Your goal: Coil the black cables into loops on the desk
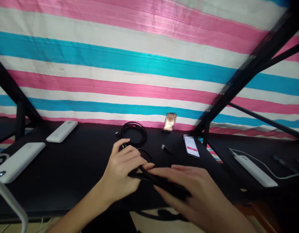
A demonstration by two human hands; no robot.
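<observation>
A folded bundle of black cable (pixel 172 187) stretches between my two hands over the dark table. My left hand (pixel 123 166) is closed around its far end, thumb and fingertips meeting my right fingertips. My right hand (pixel 200 191) grips the thicker near part, its fingers blurred. A loop of cable hangs below, by the table's front edge. Just beyond my left hand lies a coiled black cable (pixel 144 138) with a small plug at its left. Another cable end with a light plug (pixel 163 147) rests on the table farther right.
White power banks (pixel 62 131) lie at the left; another power bank (pixel 256 171) with a cable is at the right. A lit phone (pixel 192 147) stands behind my right hand. Black frame bars (pixel 227 87) slant up on both sides, before a striped sheet (pixel 115 58).
</observation>
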